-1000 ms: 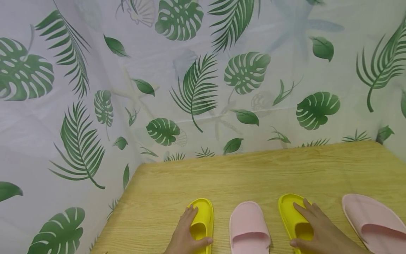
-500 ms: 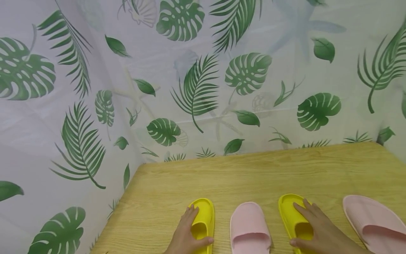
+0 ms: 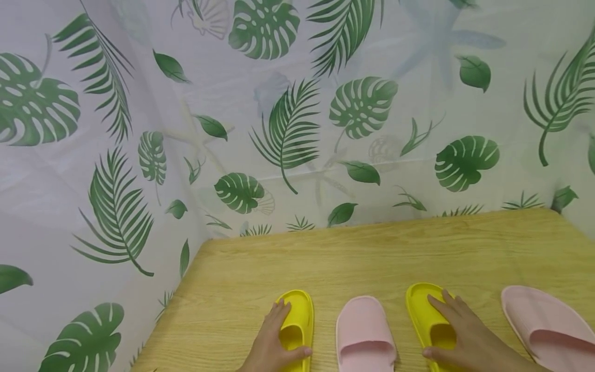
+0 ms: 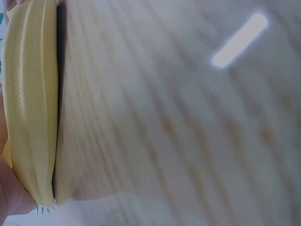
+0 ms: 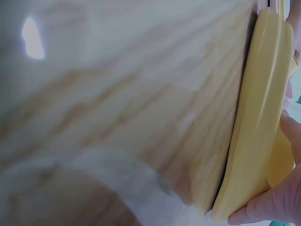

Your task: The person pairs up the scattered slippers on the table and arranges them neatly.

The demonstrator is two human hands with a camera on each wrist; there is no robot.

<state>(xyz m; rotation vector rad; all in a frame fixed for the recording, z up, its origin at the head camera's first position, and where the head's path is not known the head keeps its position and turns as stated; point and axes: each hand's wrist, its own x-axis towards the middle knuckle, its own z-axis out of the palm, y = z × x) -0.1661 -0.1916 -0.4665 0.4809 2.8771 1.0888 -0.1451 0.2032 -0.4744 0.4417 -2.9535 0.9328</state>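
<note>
Two yellow slippers and two pink slippers lie in a row on the wooden tabletop, toes pointing away from me. My left hand (image 3: 271, 341) grips the leftmost yellow slipper (image 3: 301, 315), thumb at its right edge and fingers over its left side. On the other yellow slipper (image 3: 423, 305), third in the row, my right hand (image 3: 469, 330) has its thumb at the left edge and its fingers across the strap. Each wrist view shows a yellow sole side close over the wood: the left slipper (image 4: 30, 103) and the right slipper (image 5: 258, 108). The heels are cut off or hidden by the hands.
One pink slipper (image 3: 364, 323) lies between the yellow ones, and another pink slipper (image 3: 544, 315) lies at the far right beside my right forearm. The wooden tabletop (image 3: 353, 263) ends at a white cloth backdrop (image 3: 297, 206) with printed green leaves, behind and to the left.
My right hand and its yellow slipper have shifted very slightly left. The left hand keeps its hold, and the pink slippers stay in place.
</note>
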